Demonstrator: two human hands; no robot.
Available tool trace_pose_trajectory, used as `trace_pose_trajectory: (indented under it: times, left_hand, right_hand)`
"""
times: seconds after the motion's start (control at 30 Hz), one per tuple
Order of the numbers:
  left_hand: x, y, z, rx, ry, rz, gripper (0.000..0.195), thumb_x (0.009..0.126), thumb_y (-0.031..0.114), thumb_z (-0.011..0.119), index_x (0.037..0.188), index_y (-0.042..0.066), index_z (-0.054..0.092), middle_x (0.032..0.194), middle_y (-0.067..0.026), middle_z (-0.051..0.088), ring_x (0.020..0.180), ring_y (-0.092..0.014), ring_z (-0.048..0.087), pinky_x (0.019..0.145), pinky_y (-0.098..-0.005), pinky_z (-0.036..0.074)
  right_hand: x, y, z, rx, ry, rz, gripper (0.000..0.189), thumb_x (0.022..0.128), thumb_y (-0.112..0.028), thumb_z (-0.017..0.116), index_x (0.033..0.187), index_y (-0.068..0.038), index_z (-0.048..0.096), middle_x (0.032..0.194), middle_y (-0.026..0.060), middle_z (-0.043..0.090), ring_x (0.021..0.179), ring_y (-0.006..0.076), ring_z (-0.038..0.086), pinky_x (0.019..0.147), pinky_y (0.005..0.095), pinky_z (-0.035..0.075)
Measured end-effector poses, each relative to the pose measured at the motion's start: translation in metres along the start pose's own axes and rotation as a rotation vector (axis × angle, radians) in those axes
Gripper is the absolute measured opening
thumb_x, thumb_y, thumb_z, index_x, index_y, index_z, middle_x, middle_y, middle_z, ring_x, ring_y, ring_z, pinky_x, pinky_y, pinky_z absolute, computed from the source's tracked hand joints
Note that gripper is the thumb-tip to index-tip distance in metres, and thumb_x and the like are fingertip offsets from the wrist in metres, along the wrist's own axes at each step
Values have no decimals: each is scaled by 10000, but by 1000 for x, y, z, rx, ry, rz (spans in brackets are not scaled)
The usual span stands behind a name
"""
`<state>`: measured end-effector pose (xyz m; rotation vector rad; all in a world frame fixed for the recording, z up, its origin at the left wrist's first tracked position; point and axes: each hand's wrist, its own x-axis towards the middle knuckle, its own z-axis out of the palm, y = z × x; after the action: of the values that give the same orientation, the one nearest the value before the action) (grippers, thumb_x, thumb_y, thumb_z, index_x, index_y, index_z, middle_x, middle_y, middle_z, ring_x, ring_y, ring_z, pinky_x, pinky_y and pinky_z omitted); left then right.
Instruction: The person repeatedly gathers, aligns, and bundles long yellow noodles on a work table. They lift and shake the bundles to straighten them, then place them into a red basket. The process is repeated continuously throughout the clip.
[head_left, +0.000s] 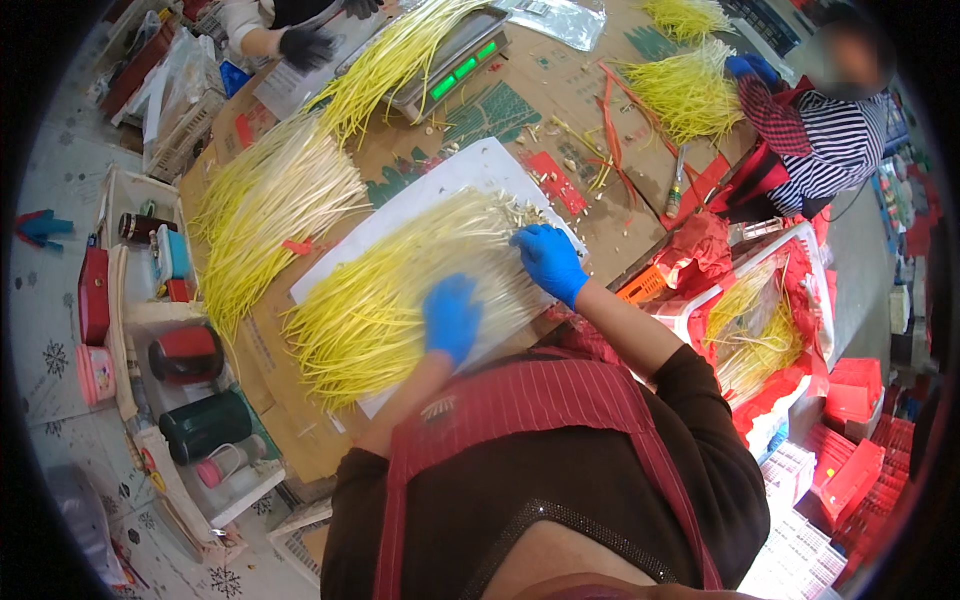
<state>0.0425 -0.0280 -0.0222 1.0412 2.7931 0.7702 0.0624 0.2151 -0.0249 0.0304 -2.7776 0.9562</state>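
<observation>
A broad layer of long yellow leafy shoots (360, 315) with pale stems, like blanched chives or garlic shoots, spreads over a white board (480, 161) before me. Its stem part is blurred by motion. My left hand (452, 315), in a blue glove, rests over the stems near my apron; blur hides how its fingers lie. At the root end my right hand (551, 259), also blue-gloved, touches the shoots with bent fingers, and I cannot tell if it grips any. Beyond the board on the left lies another heap of yellow shoots (285, 202) with a red scrap on it.
A scale (457, 67) with green displays bears more shoots. Red straps (611, 127) and a wooden-handled tool (675, 187) lie on the cardboard-covered table (600, 225). Co-workers' gloved hands (307, 49) are across and at right. A red-lined crate (817, 292) stands right, a bottle-filled box (150, 311) left.
</observation>
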Motion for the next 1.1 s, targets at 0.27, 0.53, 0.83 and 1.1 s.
trace_pose_trajectory:
  times: [0.27,0.53,0.83,1.1]
  left_hand:
    - [20,7,12,12,-233,-64,402,916,259,626,1285,100,604,1204,-157,593,1108,-371,546,940,-471,435]
    - [38,-30,-13,-73,47,-23,331,935,129,581,1262,103,627,1193,-171,587,1064,-365,584,911,-446,474]
    - [56,-44,-24,-291,34,-139,314,941,119,534,1243,116,620,1206,-180,600,1112,-378,582,967,-442,472]
    - [58,-32,-17,-215,33,28,318,924,105,628,1239,132,660,1178,-147,603,1047,-338,628,845,-383,524]
  right_hand:
    - [24,-5,6,-212,-32,-52,252,818,-68,563,1004,-168,702,943,116,661,887,342,637,740,464,504]
    - [48,10,2,-77,-51,-112,266,818,-62,577,1040,-172,675,937,133,652,868,360,638,746,470,511]
    - [32,0,11,-38,-127,-24,136,876,-138,585,992,-120,654,894,153,637,838,375,641,722,480,518]
    - [37,-15,8,-77,-113,-109,126,900,-182,562,865,-87,638,865,177,608,772,394,631,655,501,509]
